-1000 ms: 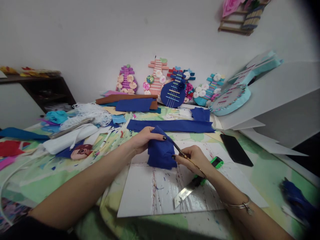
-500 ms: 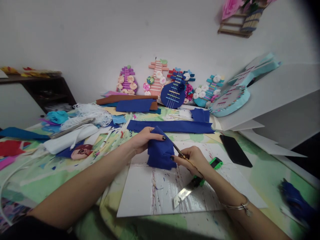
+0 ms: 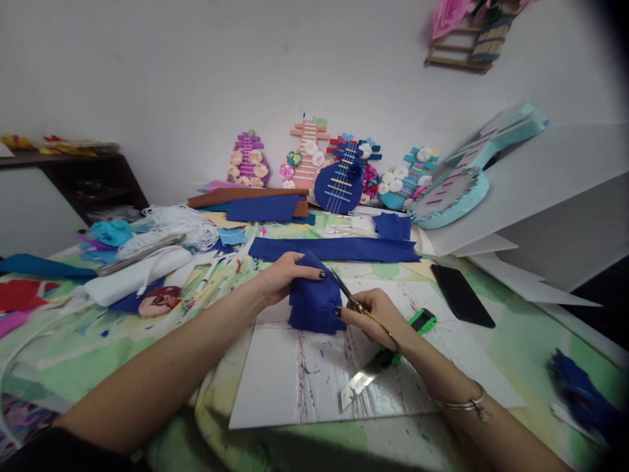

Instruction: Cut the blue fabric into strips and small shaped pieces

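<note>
A piece of dark blue fabric (image 3: 314, 301) hangs above the white board, its upper edge pinched by my left hand (image 3: 287, 275), thumb on top. My right hand (image 3: 376, 316) is closed around a pair of scissors (image 3: 356, 301) with gold-toned handles. Their blades point up and left, beside the fabric's right edge. The right fingertips lie close to the fabric's lower right side; whether they touch it I cannot tell. Below my right hand a utility knife (image 3: 366, 381) with a green-and-black handle and a wide bare blade rests on the white board (image 3: 275, 393).
A long blue fabric strip (image 3: 334, 249) lies behind my hands. To the right is a black phone (image 3: 462, 295). Left are white yarn (image 3: 181, 226) and a white power strip (image 3: 137, 272). Decorated lute shapes, one blue (image 3: 339, 187), lean on the wall. A blue object (image 3: 582, 393) sits far right.
The scissors' blades have swung slightly left at the tip and now show more clearly apart from the fabric's edge. Both hands keep nearly the same place.
</note>
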Demonstrator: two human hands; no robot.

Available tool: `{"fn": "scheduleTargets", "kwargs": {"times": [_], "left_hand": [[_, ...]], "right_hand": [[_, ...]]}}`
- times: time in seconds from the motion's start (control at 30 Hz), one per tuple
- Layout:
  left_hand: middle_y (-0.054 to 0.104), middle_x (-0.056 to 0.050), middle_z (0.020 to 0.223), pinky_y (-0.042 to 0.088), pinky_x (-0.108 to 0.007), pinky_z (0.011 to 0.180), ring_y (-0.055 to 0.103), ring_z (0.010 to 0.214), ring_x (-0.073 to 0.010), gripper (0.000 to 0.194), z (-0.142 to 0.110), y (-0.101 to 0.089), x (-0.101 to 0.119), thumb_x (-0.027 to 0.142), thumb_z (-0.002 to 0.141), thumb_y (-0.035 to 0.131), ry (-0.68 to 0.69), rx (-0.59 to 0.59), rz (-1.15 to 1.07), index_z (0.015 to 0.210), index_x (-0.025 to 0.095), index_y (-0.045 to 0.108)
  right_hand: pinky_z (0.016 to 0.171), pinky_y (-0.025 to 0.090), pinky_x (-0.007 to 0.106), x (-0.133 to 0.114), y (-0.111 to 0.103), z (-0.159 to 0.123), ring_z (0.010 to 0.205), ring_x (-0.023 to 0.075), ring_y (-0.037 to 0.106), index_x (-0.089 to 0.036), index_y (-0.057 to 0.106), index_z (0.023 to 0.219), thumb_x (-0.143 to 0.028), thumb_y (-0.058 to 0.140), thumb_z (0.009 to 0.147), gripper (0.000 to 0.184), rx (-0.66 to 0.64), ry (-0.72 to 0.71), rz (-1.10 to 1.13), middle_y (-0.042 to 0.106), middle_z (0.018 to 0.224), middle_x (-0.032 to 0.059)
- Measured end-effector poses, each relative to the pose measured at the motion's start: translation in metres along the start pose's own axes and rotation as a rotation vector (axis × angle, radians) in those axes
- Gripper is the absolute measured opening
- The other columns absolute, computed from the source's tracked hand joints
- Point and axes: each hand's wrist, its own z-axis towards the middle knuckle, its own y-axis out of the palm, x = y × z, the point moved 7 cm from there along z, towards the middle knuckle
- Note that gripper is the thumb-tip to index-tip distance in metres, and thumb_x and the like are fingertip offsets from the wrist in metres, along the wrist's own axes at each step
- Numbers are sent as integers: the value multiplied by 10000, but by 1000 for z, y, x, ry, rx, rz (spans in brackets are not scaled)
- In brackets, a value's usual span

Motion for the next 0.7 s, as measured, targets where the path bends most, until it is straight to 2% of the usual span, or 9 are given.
{"fn": "scheduleTargets", "kwargs": {"times": [0.23, 0.7], "left_hand": [[673, -63, 707, 483, -252, 641, 618, 625, -143, 200, 2, 6, -12, 153, 536, 760, -19, -32, 6, 697, 94, 656], [685, -81, 771, 481, -271, 674, 626, 668, -159, 244, -2, 17, -17, 125, 535, 732, -43, -90, -11, 772, 101, 681]], "right_hand": [[416, 222, 197, 1, 4, 1, 448, 66, 298, -152, 434, 507, -438, 548, 728, 379, -22, 19, -6, 338, 457, -47], [437, 201, 207, -2, 3, 2, 487, 72, 263, -162, 372, 503, -339, 490, 727, 308, -3, -6, -47, 287, 495, -43]]}}
